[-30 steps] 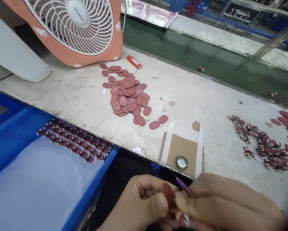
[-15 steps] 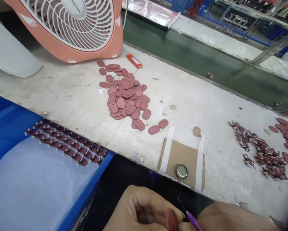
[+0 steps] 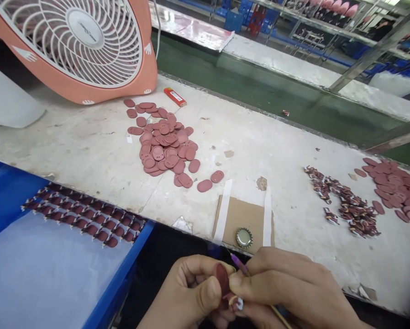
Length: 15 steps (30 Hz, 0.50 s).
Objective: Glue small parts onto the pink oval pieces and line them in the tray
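Observation:
My left hand [image 3: 187, 292] is closed, with a dark red oval disc [image 3: 221, 278] pinched upright between thumb and fingers. Against it, my right hand [image 3: 287, 283] is closed round a thin-tipped tool [image 3: 239, 263] with a purple section and a pale shaft running back under the fingers. A small brown, yellow and white figure piece [image 3: 233, 301] shows between both hands at the disc's lower edge; its hold is partly hidden. Just beyond my fingers, an upturned bottle cap [image 3: 244, 238] rests on a cardboard piece [image 3: 248, 212] held by white tape.
Loose red discs [image 3: 167, 141] lie mid-table, with more discs [image 3: 396, 183] at the right beside a heap of small figure pieces [image 3: 349, 203]. A blue tray [image 3: 129, 260] at left holds rows of assembled pieces [image 3: 85, 212]. An orange fan [image 3: 146, 68] and a red box [image 3: 175, 97] stand behind.
The view has shifted, so the table appears further left. Both hands have come higher into view, and my right hand has closed in on the disc; the small figure piece now shows.

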Each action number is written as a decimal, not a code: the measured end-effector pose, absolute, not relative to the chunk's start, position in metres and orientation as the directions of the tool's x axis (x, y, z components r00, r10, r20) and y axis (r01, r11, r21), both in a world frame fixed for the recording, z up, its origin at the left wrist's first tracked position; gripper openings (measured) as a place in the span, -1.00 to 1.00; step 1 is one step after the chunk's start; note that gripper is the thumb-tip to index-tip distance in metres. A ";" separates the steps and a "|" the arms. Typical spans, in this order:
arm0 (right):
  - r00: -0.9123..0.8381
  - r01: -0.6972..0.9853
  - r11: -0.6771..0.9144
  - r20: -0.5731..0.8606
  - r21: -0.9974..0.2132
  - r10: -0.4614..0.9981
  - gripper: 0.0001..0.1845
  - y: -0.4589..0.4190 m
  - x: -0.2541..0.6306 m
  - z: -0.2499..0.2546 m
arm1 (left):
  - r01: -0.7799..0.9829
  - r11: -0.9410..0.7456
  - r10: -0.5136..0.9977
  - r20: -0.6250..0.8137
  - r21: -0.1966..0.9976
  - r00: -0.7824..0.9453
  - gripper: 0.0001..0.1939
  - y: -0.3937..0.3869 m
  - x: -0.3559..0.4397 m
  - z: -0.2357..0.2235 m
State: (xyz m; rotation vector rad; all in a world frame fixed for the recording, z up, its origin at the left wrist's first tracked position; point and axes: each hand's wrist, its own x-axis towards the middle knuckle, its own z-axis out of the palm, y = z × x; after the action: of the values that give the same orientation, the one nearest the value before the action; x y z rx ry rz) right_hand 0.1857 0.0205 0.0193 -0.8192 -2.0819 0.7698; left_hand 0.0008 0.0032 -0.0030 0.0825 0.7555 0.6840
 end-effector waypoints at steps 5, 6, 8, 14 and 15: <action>-0.558 0.320 0.569 0.335 -0.758 0.759 -0.89 0.016 0.190 0.021 | -0.569 0.755 0.633 -0.591 0.325 0.501 -0.67 -0.003 0.003 -0.008; -0.559 0.316 0.566 0.333 -0.761 0.759 -0.89 0.015 0.191 0.022 | -0.572 0.751 0.636 -0.591 0.329 0.496 -0.66 -0.005 0.003 -0.009; -0.558 0.312 0.568 0.337 -0.761 0.758 -0.89 0.015 0.191 0.023 | -0.577 0.745 0.643 -0.590 0.334 0.488 -0.66 -0.007 0.003 -0.010; -0.569 0.330 0.589 0.342 -0.738 0.747 -0.92 0.015 0.188 0.024 | -0.585 0.735 0.655 -0.580 0.341 0.484 -0.66 -0.008 0.002 -0.009; -0.571 0.333 0.588 0.339 -0.737 0.748 -0.93 0.015 0.187 0.024 | -0.585 0.736 0.655 -0.578 0.341 0.487 -0.67 -0.008 0.001 -0.010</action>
State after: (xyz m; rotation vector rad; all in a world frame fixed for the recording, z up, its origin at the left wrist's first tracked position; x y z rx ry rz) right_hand 0.1871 0.0148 0.0236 -0.8533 -2.1669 0.8253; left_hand 0.0011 -0.0075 -0.0095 0.1029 0.7474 0.7556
